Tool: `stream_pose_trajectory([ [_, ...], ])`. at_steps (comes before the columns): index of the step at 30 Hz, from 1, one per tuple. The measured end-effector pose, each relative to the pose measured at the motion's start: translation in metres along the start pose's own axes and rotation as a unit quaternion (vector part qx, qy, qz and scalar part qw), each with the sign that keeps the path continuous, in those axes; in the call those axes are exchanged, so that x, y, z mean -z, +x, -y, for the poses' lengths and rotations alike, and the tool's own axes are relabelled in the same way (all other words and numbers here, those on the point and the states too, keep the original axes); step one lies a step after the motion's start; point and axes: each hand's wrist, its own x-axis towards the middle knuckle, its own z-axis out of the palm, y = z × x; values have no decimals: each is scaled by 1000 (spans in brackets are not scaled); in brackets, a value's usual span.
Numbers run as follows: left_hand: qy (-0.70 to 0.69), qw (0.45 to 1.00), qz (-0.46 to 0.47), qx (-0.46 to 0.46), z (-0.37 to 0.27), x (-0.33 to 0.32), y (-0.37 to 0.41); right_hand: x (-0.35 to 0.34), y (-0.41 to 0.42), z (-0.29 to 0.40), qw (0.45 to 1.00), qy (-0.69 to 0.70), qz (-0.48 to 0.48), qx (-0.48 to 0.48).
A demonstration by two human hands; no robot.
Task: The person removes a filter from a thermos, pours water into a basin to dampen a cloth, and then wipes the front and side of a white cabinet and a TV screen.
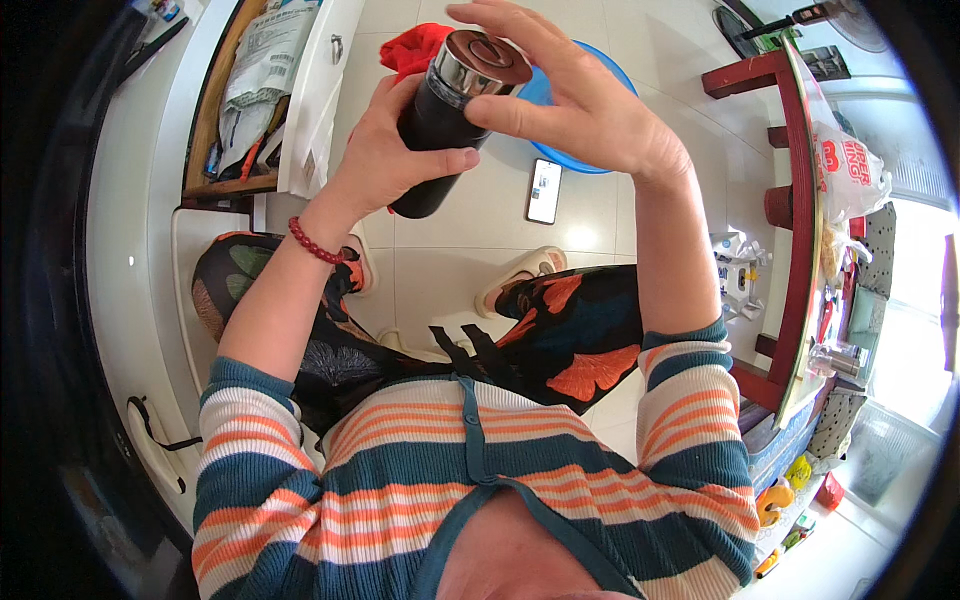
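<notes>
My left hand (401, 154) is wrapped around the black body of a vacuum flask (444, 120), which it holds up tilted in front of me. The flask's shiny metal lid (484, 64) is on. A red cloth (415, 49) shows behind the flask and the left hand; whether the fingers grip it is hidden. My right hand (570, 105) is beside the lid, its fingers spread and its thumb by the lid's lower rim. Whether the thumb touches the rim cannot be told.
Behind the right hand a blue basin (596, 161) stands on the tiled floor, with a lit smartphone (544, 191) near it. At left, an open drawer (289, 150) holds plastic packages. A red-framed glass-topped table (802, 225) carries bags at right; a fan (795, 19) is at upper right.
</notes>
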Motion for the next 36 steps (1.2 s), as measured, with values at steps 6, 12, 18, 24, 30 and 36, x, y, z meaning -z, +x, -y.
stream_pose_trajectory([
  [6,74,994,-69,-47,1,4,-2,25,29,17,961,-22,230,-150],
  [12,-77,997,-1,-16,3,15,-11,16,27,-2,956,45,272,-105],
  [18,-9,1000,-6,-17,-12,25,-7,5,26,-16,966,141,216,-30],
  [24,-8,997,-52,-51,-11,5,-9,-15,20,-18,969,149,181,-76],
  [30,20,999,5,-51,-12,20,-1,9,20,-9,942,237,230,-66],
  [36,38,993,-81,-71,-4,0,-6,-19,14,-29,963,180,192,-49],
])
